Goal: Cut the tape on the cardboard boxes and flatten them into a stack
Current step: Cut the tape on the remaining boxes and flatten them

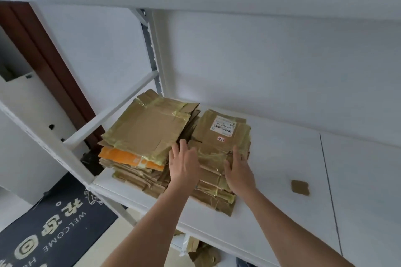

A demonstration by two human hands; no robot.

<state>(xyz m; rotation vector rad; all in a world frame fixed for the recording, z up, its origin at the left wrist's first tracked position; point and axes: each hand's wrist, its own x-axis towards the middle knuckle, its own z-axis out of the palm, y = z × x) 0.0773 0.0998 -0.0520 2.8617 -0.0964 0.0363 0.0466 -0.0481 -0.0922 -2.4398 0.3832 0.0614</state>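
A dark welcome mat (50, 223) is lying on the floor at the far left, beside the white shelf (282, 171). On the shelf, a left stack of flattened boxes (141, 136) (one orange sheet showing in it) is sitting just beside a right stack (219, 143) topped by a labelled box. The left hand (184, 162) is reaching into the gap between the stacks, fingers straight and together. The right hand (238, 171) is pressing the right stack's top, fingers straight, slightly spread. A small cardboard scrap (300, 187) is lying further right.
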